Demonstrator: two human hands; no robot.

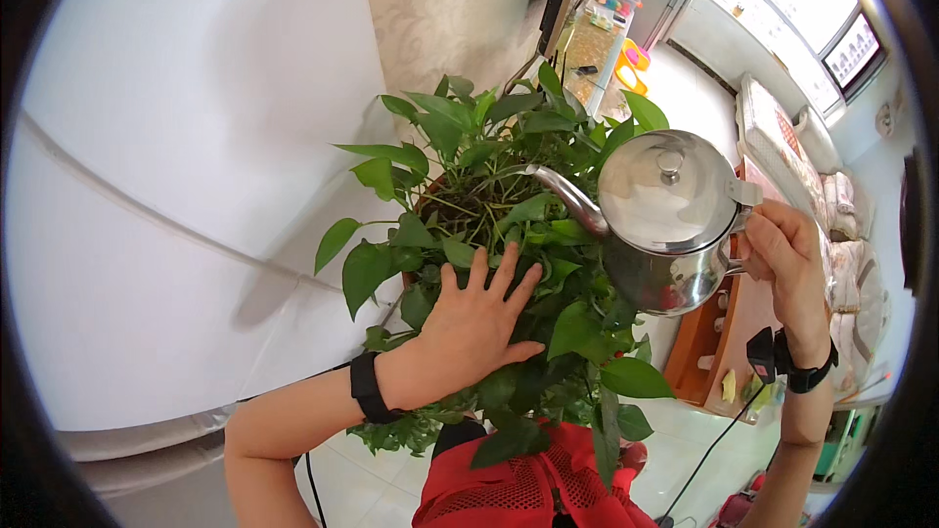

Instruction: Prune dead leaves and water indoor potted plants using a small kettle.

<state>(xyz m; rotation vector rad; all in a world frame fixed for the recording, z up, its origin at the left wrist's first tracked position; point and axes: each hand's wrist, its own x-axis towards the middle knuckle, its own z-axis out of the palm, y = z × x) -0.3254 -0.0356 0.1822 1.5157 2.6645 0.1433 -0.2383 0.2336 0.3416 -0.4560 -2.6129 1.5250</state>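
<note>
My right hand point(785, 253) grips the handle of a shiny stainless-steel kettle point(660, 198) with its lid on. The kettle's long spout points left, over the soil and stems of a leafy potted plant point(579, 330), and water seems to run from its tip. Fingers spread, my left hand point(480, 315) rests palm down on the near leaves and holds nothing. Foliage hides most of the pot; a bit of its reddish-brown rim point(428, 194) shows at the left.
A large white cabinet-like surface point(183, 161) stands close on the left. A glass-topped stand point(594, 44) is behind the plant. To the right are a wooden table point(722, 352) with an open shelf and a cushioned sofa point(785, 132). Black cables point(715, 447) hang from both wrists.
</note>
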